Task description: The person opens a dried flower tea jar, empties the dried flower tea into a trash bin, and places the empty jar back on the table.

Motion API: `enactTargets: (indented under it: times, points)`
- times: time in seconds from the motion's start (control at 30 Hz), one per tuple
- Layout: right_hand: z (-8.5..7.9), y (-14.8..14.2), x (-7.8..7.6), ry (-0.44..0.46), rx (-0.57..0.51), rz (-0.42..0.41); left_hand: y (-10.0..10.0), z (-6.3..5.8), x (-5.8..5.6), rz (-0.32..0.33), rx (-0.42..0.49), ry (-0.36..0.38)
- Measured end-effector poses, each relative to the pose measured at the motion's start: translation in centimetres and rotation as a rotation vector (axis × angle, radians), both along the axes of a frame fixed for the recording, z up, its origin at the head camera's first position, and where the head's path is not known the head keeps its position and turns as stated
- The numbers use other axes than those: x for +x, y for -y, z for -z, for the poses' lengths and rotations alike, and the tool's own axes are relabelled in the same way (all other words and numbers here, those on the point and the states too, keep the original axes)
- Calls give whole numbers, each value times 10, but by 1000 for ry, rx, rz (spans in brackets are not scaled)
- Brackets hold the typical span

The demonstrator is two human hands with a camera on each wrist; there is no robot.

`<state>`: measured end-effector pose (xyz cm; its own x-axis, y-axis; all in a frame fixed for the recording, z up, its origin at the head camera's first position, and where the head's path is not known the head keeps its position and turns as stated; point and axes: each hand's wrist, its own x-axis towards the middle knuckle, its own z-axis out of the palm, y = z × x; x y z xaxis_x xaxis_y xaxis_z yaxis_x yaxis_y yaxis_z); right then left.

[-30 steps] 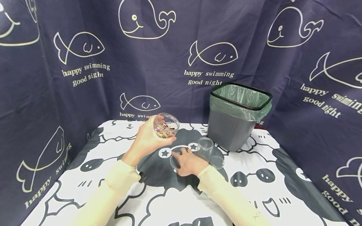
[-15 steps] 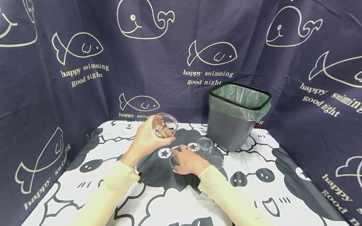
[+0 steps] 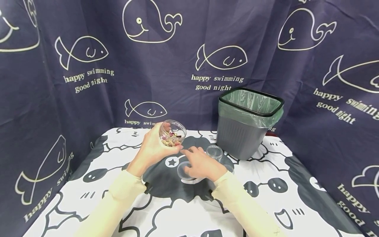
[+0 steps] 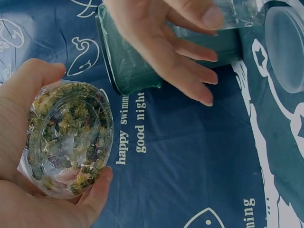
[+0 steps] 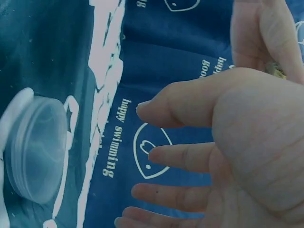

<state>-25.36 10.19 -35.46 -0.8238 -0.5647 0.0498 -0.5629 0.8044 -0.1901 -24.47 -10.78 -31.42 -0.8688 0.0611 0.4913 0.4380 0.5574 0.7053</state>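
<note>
My left hand (image 3: 151, 146) grips a clear plastic jar (image 3: 177, 126) above the table, its uncovered mouth tilted up toward me. Dried flower buds (image 3: 170, 142), yellow and dark red, cover its bottom; through the base the left wrist view shows the yellow blossoms (image 4: 71, 116). My right hand (image 3: 204, 164) hovers just right of that jar with fingers extended and nothing in them, as the right wrist view also shows in its spread fingers (image 5: 180, 197). Under its thumb lies a clear round lid (image 3: 182, 171) on the dark cloth print. A second clear jar (image 3: 214, 152) stands behind the right hand.
A grey bin (image 3: 237, 135) with a green liner (image 3: 250, 100) stands at the back right. Another clear lid (image 3: 231, 169) is mostly hidden by my right wrist. Dark blue printed curtains (image 3: 165, 72) close off the back and sides of the table.
My right hand has lifted off the lid and shifted up and right, its fingertips now beside the held jar. The lid stays on the table. My left hand holds its jar almost still.
</note>
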Motion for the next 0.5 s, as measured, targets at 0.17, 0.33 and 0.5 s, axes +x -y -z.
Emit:
enactTargets:
  times: [0.17, 0.33, 0.5]
  points:
    - [-9, -10, 1, -28, -6, 2, -5, 1, -3, 11, 13, 8]
    - [-25, -19, 3, -79, -30, 4, -10, -2, -7, 18, 28, -1]
    - [-44, -30, 5, -166, -94, -8, -21, -12, -14, 39, 13, -26]
